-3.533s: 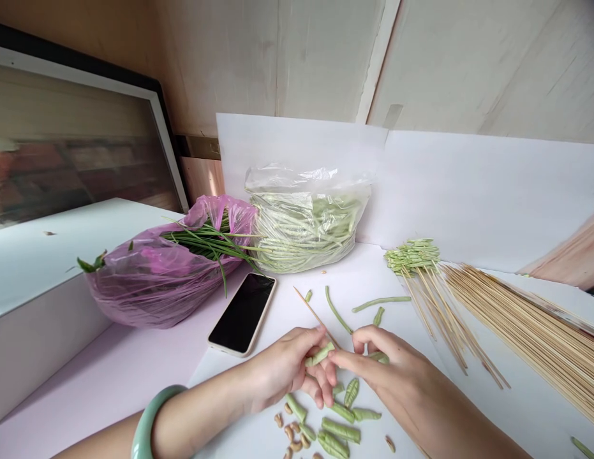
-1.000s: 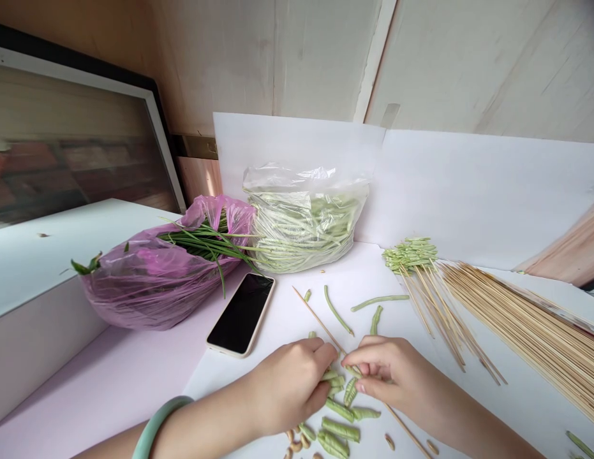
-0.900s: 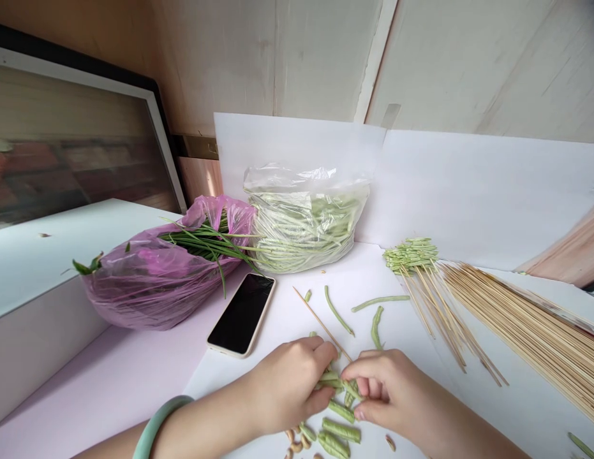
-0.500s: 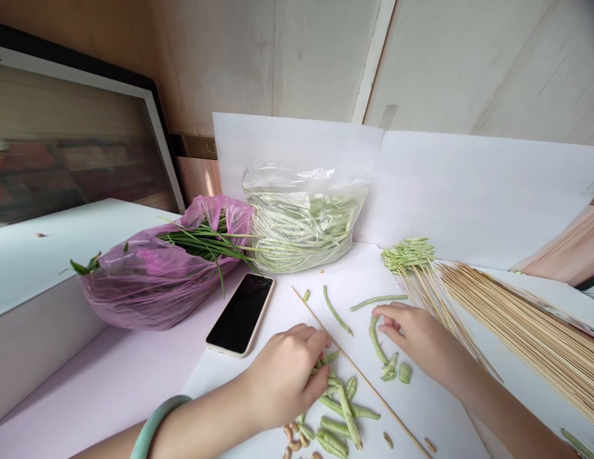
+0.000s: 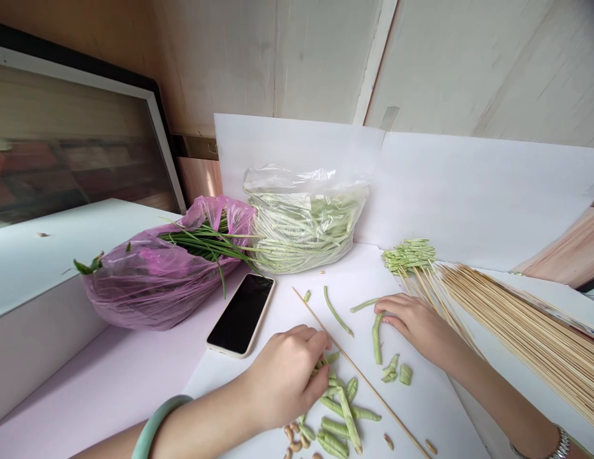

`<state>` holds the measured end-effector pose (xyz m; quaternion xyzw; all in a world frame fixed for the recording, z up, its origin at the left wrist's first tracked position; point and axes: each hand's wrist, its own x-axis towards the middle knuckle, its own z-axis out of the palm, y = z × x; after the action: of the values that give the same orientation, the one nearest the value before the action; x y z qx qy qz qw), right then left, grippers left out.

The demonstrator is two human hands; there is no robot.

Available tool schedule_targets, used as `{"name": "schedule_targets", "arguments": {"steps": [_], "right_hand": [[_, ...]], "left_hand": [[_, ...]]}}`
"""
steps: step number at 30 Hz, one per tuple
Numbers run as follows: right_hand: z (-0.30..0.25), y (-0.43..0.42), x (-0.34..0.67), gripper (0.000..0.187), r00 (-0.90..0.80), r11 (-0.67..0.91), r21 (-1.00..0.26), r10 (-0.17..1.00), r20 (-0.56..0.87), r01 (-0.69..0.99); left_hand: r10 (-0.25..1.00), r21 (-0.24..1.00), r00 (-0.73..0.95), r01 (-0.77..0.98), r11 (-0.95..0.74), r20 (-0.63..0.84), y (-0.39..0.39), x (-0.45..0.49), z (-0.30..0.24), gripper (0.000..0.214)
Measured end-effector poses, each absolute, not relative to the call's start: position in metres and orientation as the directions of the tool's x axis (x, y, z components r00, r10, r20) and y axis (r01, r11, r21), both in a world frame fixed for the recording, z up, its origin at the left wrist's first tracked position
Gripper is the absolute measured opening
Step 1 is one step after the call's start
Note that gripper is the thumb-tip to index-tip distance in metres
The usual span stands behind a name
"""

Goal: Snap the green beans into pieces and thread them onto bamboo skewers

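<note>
My right hand (image 5: 414,325) pinches the upper end of a short green bean piece (image 5: 377,341), which hangs down toward the white paper. Behind those fingers lies another green bean (image 5: 363,305), partly covered by the hand. My left hand (image 5: 294,376) is closed over a pile of broken green bean pieces (image 5: 344,414); its fingertips are at the pile, and what they hold is hidden. A thin wooden skewer (image 5: 358,371) lies diagonally between my hands. Two crumpled bean bits (image 5: 391,368) rest below the right hand. Loose tan beans (image 5: 295,440) sit beside the pile.
A phone (image 5: 242,313) lies left of the skewer. Behind it stand a purple bag (image 5: 148,287) with green stalks and a clear bag of long beans (image 5: 306,229). To the right are many wooden skewers (image 5: 521,331) and several skewers threaded with beans (image 5: 408,254).
My right hand has moved slightly, now over the long bean behind. The bean piece in its fingers has lifted and swung away from the crumpled bits. My left hand stays put.
</note>
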<state>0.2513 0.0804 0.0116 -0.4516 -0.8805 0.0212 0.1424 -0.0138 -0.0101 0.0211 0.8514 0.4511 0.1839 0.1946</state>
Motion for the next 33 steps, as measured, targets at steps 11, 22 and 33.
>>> {"name": "schedule_targets", "arguments": {"steps": [11,22,33], "right_hand": [[0.039,0.042,0.216,0.018,-0.582,0.692,-0.396,0.721,0.375,0.603],[0.03,0.011,0.175,0.028,-0.462,0.157,-0.977,0.884,0.075,0.142],[0.042,-0.001,0.173,0.025,-0.526,0.097,-0.967,0.849,-0.042,0.234]], "left_hand": [[0.884,0.724,0.418,0.541,-0.427,0.209,-0.01,-0.014,0.023,0.028],[0.903,0.94,0.393,0.205,-0.272,0.175,-0.017,-0.006,0.019,0.022],[0.925,0.797,0.276,0.478,-0.369,0.262,-0.015,-0.016,0.024,0.022]]}}
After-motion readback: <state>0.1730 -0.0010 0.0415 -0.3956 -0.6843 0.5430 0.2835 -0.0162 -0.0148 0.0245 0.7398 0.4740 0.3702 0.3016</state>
